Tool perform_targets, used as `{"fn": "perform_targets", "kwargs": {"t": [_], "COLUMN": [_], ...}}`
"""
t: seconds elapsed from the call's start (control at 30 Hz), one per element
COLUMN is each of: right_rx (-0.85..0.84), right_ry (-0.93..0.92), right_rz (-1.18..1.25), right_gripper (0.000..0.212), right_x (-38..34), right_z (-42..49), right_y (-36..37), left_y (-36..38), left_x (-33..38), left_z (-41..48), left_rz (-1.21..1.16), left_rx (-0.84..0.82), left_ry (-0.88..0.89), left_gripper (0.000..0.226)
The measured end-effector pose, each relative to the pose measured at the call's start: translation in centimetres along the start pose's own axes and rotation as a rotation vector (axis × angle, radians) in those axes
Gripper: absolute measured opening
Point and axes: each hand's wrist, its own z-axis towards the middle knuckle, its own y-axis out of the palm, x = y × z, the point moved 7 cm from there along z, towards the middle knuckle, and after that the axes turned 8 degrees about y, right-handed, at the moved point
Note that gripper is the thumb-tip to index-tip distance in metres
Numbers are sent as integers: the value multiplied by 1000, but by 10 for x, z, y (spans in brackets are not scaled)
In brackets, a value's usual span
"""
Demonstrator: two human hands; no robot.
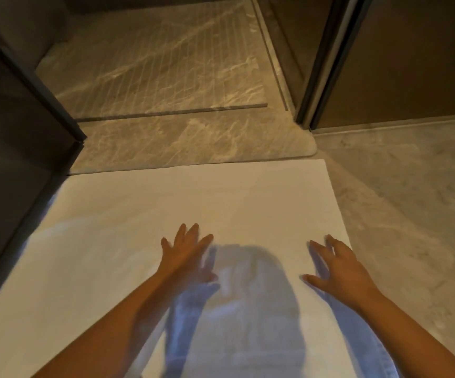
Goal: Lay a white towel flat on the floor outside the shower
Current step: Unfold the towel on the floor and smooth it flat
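Note:
A white towel (166, 203) lies spread flat on the floor, its far edge along the marble threshold of the shower (193, 140). My left hand (187, 255) hovers just over the towel's middle with fingers spread, holding nothing. My right hand (338, 268) is over the towel near its right edge, fingers apart and slightly curled, also holding nothing. Both forearms reach in from the bottom of the view and cast blue-grey shadows on the cloth.
The grooved marble shower floor (161, 64) lies beyond the threshold. A dark glass panel and frame (30, 85) stands on the left, another dark door frame (327, 64) on the right. Grey floor tile (411, 200) runs to the right of the towel.

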Motion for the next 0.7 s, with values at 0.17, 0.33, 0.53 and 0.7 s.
{"fn": "perform_targets", "kwargs": {"t": [0.17, 0.33, 0.53, 0.7], "right_rx": [-10, 6, -6, -8], "right_ry": [-42, -60, -66, -81], "right_rz": [-156, -195, -173, -185], "right_gripper": [84, 84, 85, 85], "right_x": [10, 8, 11, 10], "right_z": [-7, -7, -3, 2], "right_y": [8, 10, 9, 6], "left_y": [61, 63, 61, 61], "left_x": [-1, -1, -1, -1], "left_z": [-14, -19, -21, -16], "left_rz": [-147, -164, -185, -194], "left_rx": [-129, -160, -132, -133], "left_ry": [-65, -87, -91, -91], "left_gripper": [124, 128, 128, 127]}}
